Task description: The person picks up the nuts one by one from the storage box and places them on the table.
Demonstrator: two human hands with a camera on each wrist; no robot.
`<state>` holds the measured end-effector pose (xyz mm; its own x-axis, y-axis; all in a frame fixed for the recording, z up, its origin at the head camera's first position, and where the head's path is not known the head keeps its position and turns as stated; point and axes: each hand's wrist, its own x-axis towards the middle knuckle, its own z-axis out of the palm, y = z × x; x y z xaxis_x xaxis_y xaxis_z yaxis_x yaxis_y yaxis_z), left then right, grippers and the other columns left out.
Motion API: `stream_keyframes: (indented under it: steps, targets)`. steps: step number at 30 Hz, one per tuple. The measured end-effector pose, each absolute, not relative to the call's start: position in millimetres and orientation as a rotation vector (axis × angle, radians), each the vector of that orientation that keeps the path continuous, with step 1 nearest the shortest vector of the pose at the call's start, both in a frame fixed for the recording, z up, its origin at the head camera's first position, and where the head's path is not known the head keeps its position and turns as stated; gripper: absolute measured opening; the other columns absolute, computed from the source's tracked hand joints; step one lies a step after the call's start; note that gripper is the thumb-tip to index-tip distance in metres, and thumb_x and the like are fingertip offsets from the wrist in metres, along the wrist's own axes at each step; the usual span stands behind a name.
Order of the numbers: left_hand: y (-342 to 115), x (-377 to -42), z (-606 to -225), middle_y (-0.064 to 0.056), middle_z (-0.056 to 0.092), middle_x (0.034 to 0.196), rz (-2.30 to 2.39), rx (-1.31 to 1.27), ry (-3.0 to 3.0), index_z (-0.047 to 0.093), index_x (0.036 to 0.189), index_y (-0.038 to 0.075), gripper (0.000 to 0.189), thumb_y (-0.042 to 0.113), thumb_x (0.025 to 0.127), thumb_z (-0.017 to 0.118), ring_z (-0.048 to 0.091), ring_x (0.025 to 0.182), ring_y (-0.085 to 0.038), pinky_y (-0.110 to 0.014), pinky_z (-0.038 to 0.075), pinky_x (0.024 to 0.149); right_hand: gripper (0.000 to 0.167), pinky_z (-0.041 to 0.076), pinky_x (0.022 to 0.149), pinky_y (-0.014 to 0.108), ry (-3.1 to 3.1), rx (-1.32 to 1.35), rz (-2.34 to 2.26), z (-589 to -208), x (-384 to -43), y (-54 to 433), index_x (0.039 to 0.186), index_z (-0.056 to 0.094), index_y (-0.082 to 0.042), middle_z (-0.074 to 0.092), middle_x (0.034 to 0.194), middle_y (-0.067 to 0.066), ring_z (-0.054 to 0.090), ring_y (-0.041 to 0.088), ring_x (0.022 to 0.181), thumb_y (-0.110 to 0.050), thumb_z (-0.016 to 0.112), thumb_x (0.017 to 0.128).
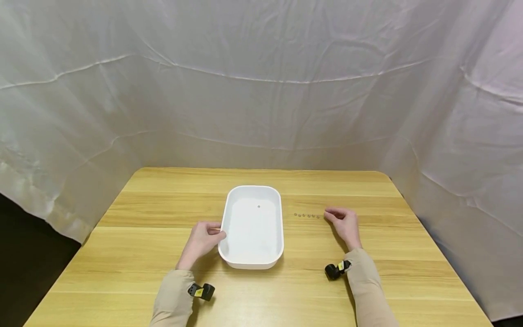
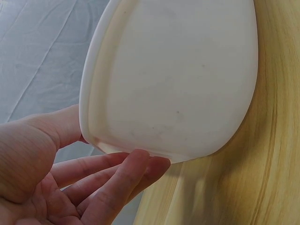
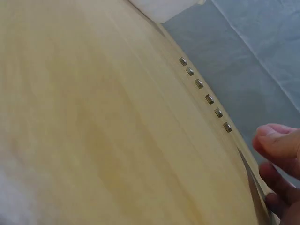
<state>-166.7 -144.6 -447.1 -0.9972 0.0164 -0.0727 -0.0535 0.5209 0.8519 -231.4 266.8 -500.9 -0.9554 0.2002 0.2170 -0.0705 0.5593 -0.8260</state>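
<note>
A white rectangular plastic basin point(image 1: 250, 265) stands on the table, its long side pointing away from me. My left hand point(image 1: 205, 238) grips its left rim, thumb over the edge and fingers against the outer wall; the left wrist view shows this left hand point(image 2: 101, 187) close up. One small metal nut point(image 1: 259, 206) lies inside the basin toward the far end. To the right of the basin, several metal nuts point(image 3: 209, 99) form a row. At the row's right end is my right hand point(image 1: 343, 225), thumb and index fingertips together; I cannot tell whether a nut is between them.
The wood-grain table point(image 1: 327, 299) has rounded far corners. Pale grey cloth point(image 1: 261, 113) hangs behind it and along both sides. A small black camera point(image 1: 202, 291) is strapped to the left wrist, and another black camera point(image 1: 336, 271) to the right.
</note>
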Motion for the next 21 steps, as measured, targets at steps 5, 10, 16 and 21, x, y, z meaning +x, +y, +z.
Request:
stream_keyframes:
  steps: [5, 10, 16, 21]
  targets:
    - [-144.7, -166.4, -447.4, -0.027, 0.075, 0.105, 1.510, -0.017, 2.682, 0.069, 0.117, -0.009, 0.038, 0.007, 0.083, 0.065, 0.075, 0.097, -0.035, -0.042, 0.062, 0.084, 0.020, 0.047, 0.070, 0.014, -2.561, -0.090, 1.287, -503.7, -232.2, 267.5, 0.106, 0.078, -0.002, 0.075, 0.107, 0.020, 0.061, 0.005, 0.080, -0.011, 0.075, 0.089]
    - [-145.0, -166.6, -447.5, -0.027, 0.075, 0.105, 1.517, -0.013, 2.679, 0.069, 0.117, -0.009, 0.038, 0.007, 0.083, 0.065, 0.075, 0.097, -0.036, -0.042, 0.062, 0.085, 0.017, 0.046, 0.071, 0.017, -2.602, -0.059, 1.217, -504.6, -232.3, 266.3, 0.103, 0.080, -0.004, 0.075, 0.106, 0.018, 0.062, 0.017, 0.087, -0.012, 0.075, 0.089]
    - [-145.0, -166.0, -447.6, -0.027, 0.074, 0.106, 1.528, -0.030, 2.669, 0.069, 0.117, -0.009, 0.038, 0.006, 0.083, 0.065, 0.075, 0.098, -0.036, -0.042, 0.062, 0.085, 0.017, 0.049, 0.074, 0.021, -2.627, -0.031, 1.189, -505.5, -231.4, 266.0, 0.103, 0.079, -0.004, 0.074, 0.106, 0.019, 0.065, 0.027, 0.093, -0.012, 0.073, 0.090]
    - [-145.1, -165.5, -447.6, -0.027, 0.074, 0.107, 1.531, -0.036, 2.660, 0.069, 0.117, -0.009, 0.037, 0.006, 0.083, 0.065, 0.075, 0.098, -0.036, -0.041, 0.062, 0.085, 0.018, 0.054, 0.081, 0.031, -2.648, -0.019, 1.170, -506.8, -229.9, 266.3, 0.105, 0.079, -0.004, 0.073, 0.109, 0.019, 0.067, 0.033, 0.099, -0.014, 0.072, 0.092]
